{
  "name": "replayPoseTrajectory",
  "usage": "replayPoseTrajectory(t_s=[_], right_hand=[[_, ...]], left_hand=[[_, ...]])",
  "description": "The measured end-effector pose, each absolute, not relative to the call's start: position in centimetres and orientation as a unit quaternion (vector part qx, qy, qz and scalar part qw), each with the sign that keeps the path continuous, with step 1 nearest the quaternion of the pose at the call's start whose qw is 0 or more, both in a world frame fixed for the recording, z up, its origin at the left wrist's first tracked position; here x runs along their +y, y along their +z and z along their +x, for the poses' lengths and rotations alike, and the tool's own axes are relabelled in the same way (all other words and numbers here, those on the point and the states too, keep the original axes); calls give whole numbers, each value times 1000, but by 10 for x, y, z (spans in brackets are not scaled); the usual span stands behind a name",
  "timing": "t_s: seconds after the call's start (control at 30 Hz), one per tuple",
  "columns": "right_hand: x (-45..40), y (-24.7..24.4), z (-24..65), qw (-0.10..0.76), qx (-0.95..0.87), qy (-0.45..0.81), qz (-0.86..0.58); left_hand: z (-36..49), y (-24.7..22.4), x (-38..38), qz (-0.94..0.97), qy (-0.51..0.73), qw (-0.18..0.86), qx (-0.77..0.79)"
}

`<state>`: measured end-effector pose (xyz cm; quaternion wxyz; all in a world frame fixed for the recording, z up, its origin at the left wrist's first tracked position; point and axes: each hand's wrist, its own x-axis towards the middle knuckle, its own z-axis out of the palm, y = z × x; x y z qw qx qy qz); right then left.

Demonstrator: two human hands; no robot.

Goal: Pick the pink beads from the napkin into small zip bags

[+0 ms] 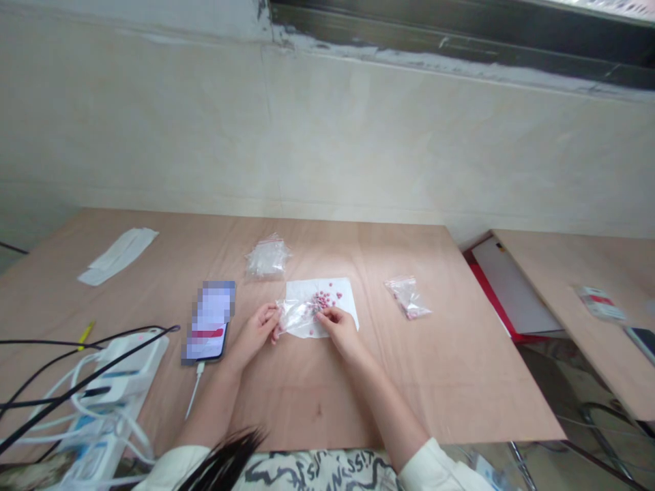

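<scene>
A clear plastic bag (297,315) lies over the left part of a white paper sheet (346,286). My left hand (262,327) pinches the bag's left end. At its other end, my right hand (338,326) has thumb and finger closed beside several small red pieces (322,299); what is between those fingertips is too small to tell. More red pieces are scattered on the sheet. Behind it sits a pile of clear bags (268,259). To the right lies a bag with some red pieces inside (409,299).
Left of my left hand lies a phone (211,320) with a white cable. A power strip (123,372) with tangled cables fills the near left. White strips (119,256) and a yellow object (86,334) lie at left. Another table (552,259) stands at right.
</scene>
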<state>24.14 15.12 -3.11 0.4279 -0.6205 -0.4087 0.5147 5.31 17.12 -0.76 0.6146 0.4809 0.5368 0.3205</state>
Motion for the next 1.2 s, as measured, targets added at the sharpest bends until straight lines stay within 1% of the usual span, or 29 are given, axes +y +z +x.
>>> replayPoseTrajectory(t_s=[0.17,0.47,0.63,0.8,0.97,1.2], right_hand=[[151,-30,241,432,-377,539,-617],[150,-21,242,425,-353,565,-613],[151,-23,241,431,-345,571,-608],[152,-24,242,429,-340,572,-611],[152,-24,242,433,-340,571,-609],[152,-20,240,437,-324,580,-606]], left_hand=[[56,-5,175,519,317,574,548],[63,14,180,514,335,616,494],[63,13,180,519,341,595,511],[69,14,177,522,332,616,488],[74,22,177,519,354,609,485],[78,28,178,545,354,613,449]])
